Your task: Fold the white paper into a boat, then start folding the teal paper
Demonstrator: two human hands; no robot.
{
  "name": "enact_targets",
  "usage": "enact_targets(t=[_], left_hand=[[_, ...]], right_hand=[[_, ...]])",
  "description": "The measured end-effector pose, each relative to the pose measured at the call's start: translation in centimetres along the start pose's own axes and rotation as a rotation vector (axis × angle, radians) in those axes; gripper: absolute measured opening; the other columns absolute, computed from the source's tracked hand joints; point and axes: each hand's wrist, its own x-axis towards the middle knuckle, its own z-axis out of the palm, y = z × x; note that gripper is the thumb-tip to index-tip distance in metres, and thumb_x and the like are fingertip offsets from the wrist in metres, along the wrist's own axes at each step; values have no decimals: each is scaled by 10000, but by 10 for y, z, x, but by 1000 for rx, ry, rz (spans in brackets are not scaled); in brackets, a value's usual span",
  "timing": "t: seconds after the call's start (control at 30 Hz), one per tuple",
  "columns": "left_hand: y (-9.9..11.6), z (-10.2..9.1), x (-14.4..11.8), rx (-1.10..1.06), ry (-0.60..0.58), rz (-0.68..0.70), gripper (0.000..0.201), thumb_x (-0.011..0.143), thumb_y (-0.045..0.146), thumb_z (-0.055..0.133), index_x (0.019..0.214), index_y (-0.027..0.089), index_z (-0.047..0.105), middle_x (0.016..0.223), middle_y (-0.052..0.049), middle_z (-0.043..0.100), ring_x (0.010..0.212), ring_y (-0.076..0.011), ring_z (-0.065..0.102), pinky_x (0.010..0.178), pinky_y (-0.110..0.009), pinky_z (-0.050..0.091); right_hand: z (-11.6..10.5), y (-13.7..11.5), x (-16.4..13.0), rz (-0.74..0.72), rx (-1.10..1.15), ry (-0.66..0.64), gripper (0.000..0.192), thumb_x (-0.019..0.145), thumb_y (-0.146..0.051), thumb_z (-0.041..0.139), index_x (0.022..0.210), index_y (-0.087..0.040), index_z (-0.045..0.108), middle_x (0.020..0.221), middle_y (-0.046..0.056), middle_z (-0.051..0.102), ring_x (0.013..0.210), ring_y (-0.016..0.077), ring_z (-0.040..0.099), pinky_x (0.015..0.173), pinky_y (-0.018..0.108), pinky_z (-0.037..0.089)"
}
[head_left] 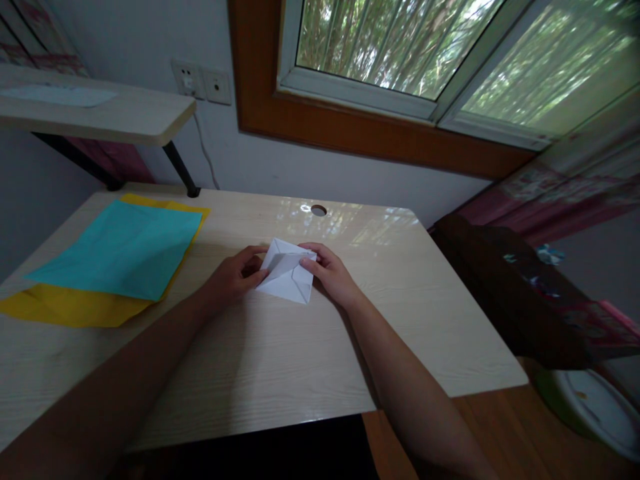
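Note:
A small white sheet of folded paper (286,283), roughly square with creases and a raised flap across its middle, is held just above the desk between both hands. My left hand (239,272) pinches its left edge between thumb and fingers. On the opposite side, my right hand (330,272) grips the right edge, the thumb lying on top and the fingers behind. The underside of the paper and some fingertips are hidden.
Turquoise paper (125,250) lies over yellow paper (85,310) on the left of the wooden desk (290,367). A raised shelf (125,123) stands at the back left. Behind the desk is a cable hole (319,211) near a window; a dark cabinet (500,280) is at right.

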Motion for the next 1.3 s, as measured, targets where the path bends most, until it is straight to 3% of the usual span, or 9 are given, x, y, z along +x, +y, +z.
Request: enact_targets(t=[0.27, 0.67, 0.93, 1.1, 1.3], left_hand=[[6, 1, 2, -33, 27, -43, 441, 883, 410, 642, 1270, 208, 580, 875, -14, 659, 720, -156, 637, 612, -239, 486], [-1, 2, 1, -34, 10, -8, 519, 839, 358, 688, 1324, 242, 546, 960, -24, 670, 765, -155, 671, 669, -260, 532], [4, 2, 0, 86, 2, 18, 437, 861, 317, 641, 1282, 227, 565, 733, 40, 602, 582, -107, 563, 530, -193, 414], [6, 2, 1, 139, 32, 35, 418, 868, 286, 625, 1276, 206, 577, 687, 53, 567, 568, -100, 539, 524, -183, 390], [5, 1, 2, 151, 36, 30, 398, 890, 289, 596, 1275, 194, 578, 724, 36, 620, 596, -108, 573, 549, -188, 419]], right_hand=[[1, 1, 1, 12, 15, 20, 393, 803, -426, 776, 1133, -239, 675, 909, 7, 669, 776, 142, 590, 712, 277, 483], [1, 2, 1, 35, 50, 28, 448, 797, -442, 782, 1170, -238, 640, 795, -25, 640, 679, 120, 570, 616, 245, 454], [-2, 2, -1, 70, 78, -20, 591, 851, -473, 737, 1357, -268, 509, 590, -84, 600, 442, 106, 526, 430, 211, 410], [-4, 3, 0, 95, 209, -26, 488, 889, -458, 682, 1313, -259, 545, 601, -64, 645, 488, 120, 604, 489, 221, 484], [-5, 3, -1, 82, 317, -53, 448, 863, -334, 669, 1296, -256, 588, 801, -6, 720, 684, 155, 683, 668, 296, 572]])
